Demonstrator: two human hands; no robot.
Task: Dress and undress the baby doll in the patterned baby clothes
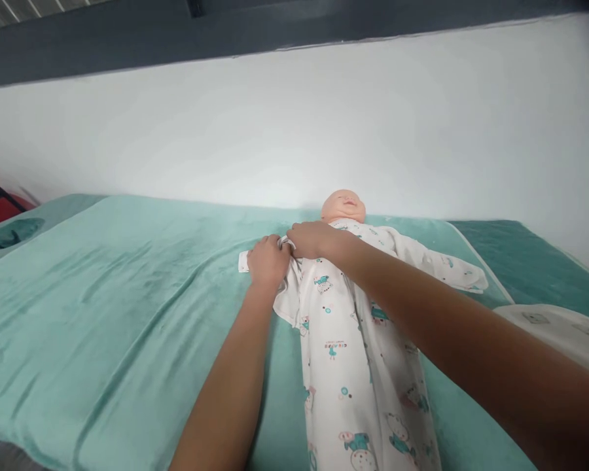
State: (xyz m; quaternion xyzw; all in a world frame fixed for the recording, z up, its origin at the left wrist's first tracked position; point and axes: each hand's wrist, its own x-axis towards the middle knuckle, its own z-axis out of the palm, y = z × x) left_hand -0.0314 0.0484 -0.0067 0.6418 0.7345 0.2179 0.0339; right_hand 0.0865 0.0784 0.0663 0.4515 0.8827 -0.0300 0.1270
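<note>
A baby doll (343, 205) lies on its back on the bed, dressed in a long white baby outfit (336, 347) printed with small cartoon animals. My left hand (269, 261) is closed on the sleeve at the left, whose cuff shows beyond my fingers. Close beside it, my right hand (311, 239) pinches white cloth of the same sleeve near the doll's shoulder, and a small fold shows between both hands. The other sleeve (454, 269) stretches out to the right. My right forearm crosses over the outfit and hides part of its chest.
A green plush sheet (142, 314) with wrinkles covers the bed. White cloth (564, 330) with a faint print lies at the right edge. Behind the bed stands a white wall (255, 131). A red and black item (0, 203) sits at the far left.
</note>
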